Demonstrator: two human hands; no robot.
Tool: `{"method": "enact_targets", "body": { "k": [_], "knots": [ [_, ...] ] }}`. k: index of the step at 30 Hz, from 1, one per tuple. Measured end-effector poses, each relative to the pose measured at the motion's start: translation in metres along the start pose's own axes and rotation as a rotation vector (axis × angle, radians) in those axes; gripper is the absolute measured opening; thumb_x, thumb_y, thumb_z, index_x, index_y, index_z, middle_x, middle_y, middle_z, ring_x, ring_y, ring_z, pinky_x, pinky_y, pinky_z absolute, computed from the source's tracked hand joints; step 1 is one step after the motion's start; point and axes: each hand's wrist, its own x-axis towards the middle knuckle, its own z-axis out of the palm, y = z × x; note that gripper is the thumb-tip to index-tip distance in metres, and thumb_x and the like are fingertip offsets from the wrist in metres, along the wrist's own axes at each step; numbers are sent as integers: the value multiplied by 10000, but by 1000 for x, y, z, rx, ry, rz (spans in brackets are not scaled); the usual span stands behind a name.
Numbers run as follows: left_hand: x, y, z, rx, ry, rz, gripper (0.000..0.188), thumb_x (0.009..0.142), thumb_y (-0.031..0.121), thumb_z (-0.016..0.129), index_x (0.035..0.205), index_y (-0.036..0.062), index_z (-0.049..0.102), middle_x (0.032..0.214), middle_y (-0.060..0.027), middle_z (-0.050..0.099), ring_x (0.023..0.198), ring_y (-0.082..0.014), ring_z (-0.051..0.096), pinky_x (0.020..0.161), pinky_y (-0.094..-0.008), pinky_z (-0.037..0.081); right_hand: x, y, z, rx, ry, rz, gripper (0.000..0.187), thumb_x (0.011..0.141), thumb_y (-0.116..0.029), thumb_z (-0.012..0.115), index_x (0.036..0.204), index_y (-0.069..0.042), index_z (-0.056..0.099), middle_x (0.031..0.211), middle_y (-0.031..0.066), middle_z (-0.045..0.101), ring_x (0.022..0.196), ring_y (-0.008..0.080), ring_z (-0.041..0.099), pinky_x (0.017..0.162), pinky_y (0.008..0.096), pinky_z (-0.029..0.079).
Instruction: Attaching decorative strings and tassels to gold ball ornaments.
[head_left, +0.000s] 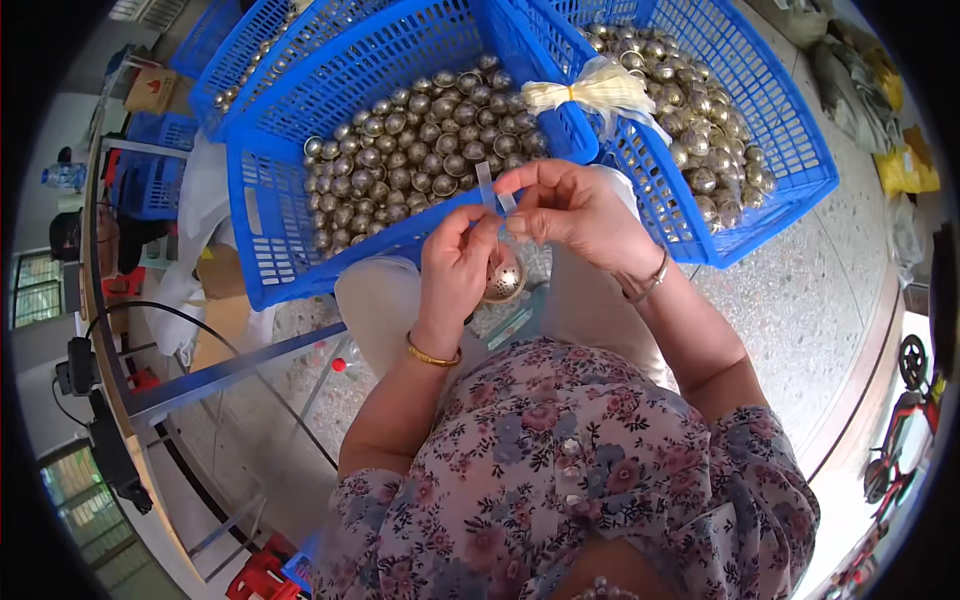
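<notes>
At frame centre, left hand (pixel 458 262) and right hand (pixel 585 215) pinch a narrow translucent strip (pixel 486 184), fingertips closed, above a perforated, round, gold-toned metal ball (pixel 507 282).

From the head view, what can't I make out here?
In the head view:
Whether the translucent strip joins the perforated ball: fingers of the left hand and right hand cover its lower end.
Middle crate's floor: covered by metal balls.
Right crate's far rim: cut off by the top edge.
</notes>
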Motion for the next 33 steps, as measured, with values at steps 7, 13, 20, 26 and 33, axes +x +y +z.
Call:
{"method": "enact_targets", "body": {
  "k": [7,13,20,26,33],
  "knots": [
    [-6,-1,1,145,-35,177,118,896,108,522,875,3,570,621,-47,596,550,-81,562,487,-232,429,5,3,9,16,60,40,467,796,-26,637,1227,5,462,735,-10,562,646,38,497,594,173,407],
    [-7,8,3,265,-51,232,100,881,105,546,873,10,578,651,-78,608,557,-134,592,499,-253,443,7,10,5,196,73,101,428,808,-44,636,1202,15,480,744,4,578,647,49,517,600,177,423],
    [-7,4,1,351,-55,286,59,855,71,554,874,26,586,705,-95,615,613,-219,615,545,-308,463,7,10,3,190,39,89,373,821,-55,625,1167,17,506,789,30,613,689,61,560,627,176,446],
    [-7,0,0,404,-55,316,60,839,80,573,863,29,594,720,-95,606,671,-261,594,588,-336,459,6,11,1,217,64,75,291,818,-39,619,1097,11,548,823,38,620,695,63,568,632,178,448],
    [-6,0,-1,457,-69,326,69,834,91,582,861,28,594,727,-98,601,675,-270,590,598,-339,463,6,12,2,245,79,76,124,819,-34,616,938,-27,579,814,27,619,698,76,574,624,187,451]
  ]
}}
